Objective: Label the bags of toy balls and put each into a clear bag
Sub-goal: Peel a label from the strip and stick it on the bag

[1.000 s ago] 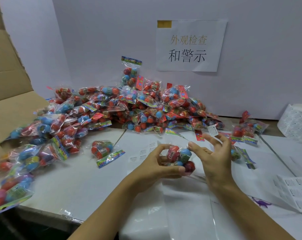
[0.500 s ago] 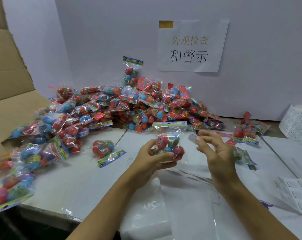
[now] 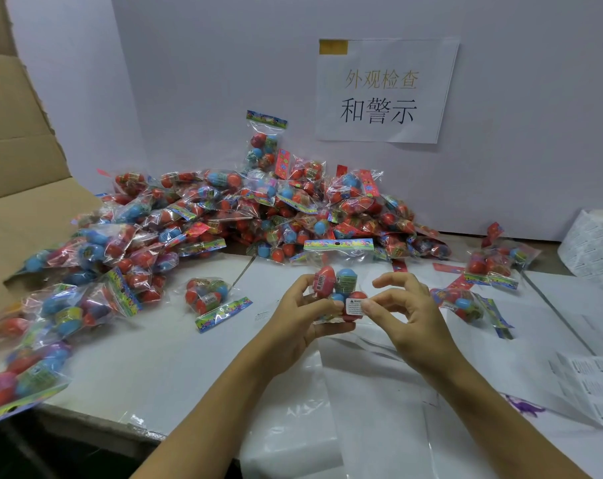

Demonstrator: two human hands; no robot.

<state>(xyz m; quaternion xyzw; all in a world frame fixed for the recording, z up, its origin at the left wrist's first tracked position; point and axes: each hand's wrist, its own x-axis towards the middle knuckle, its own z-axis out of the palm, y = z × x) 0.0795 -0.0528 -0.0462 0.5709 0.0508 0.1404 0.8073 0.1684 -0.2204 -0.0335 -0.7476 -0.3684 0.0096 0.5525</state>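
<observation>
My left hand (image 3: pixel 293 319) grips a small bag of toy balls (image 3: pixel 338 285) upright above the table, its colourful header card (image 3: pixel 338 244) on top. A white warning label (image 3: pixel 353 305) sits on the bag's lower red ball. The thumb of my right hand (image 3: pixel 410 319) presses on the label's right edge; its other fingers hang loosely curled, off the bag. Flat clear bags (image 3: pixel 372 392) lie under my hands. A big pile of ball bags (image 3: pixel 258 216) fills the back and left of the table.
One loose ball bag (image 3: pixel 207 295) lies left of my hands, and a few more (image 3: pixel 493 264) at the right. A label roll (image 3: pixel 593 247) and label sheets (image 3: pixel 590 382) sit at the right edge. A cardboard box flap (image 3: pixel 20 174) stands at the left, and a paper sign (image 3: pixel 386 91) hangs on the back wall.
My left hand turned the bag upright and lifted it a little. The label that my right fingers held is now on the bag under my right thumb.
</observation>
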